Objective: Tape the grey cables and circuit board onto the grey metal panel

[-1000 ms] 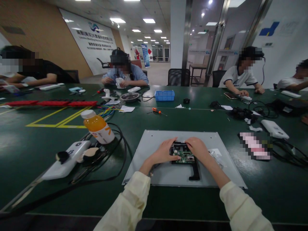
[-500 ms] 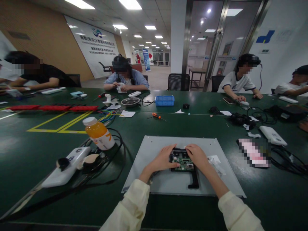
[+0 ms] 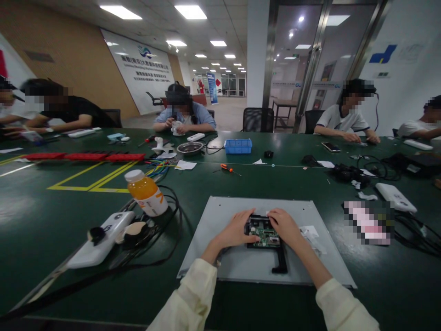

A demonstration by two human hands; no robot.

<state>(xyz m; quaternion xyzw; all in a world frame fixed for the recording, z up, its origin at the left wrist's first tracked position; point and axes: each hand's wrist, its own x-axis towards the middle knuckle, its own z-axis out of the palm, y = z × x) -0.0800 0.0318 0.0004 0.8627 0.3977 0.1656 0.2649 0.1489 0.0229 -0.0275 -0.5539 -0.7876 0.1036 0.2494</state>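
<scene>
A green circuit board (image 3: 264,236) sits in a black plastic frame (image 3: 281,261) on a grey metal panel (image 3: 230,269). My left hand (image 3: 236,231) grips the frame's left side, its thumb over the board's edge. On the upper right side of the frame, my right hand (image 3: 283,226) is closed around the corner. Part of the frame is hidden beneath the fingers of both hands. Just right of my right hand, a small clear plastic bag (image 3: 314,236) lies on the panel.
An orange drink bottle (image 3: 146,193), a white device (image 3: 103,239) and black cables are at the left. An orange screwdriver (image 3: 227,169) and a blue basket (image 3: 238,146) lie beyond the panel. At the right are a phone (image 3: 367,223) and a white power bank (image 3: 395,197). Several people sit around the table.
The whole view has shifted slightly, so everything appears a little lower and to the right. Both hands keep their hold on the frame. Across the table at the right, a person's hands have moved.
</scene>
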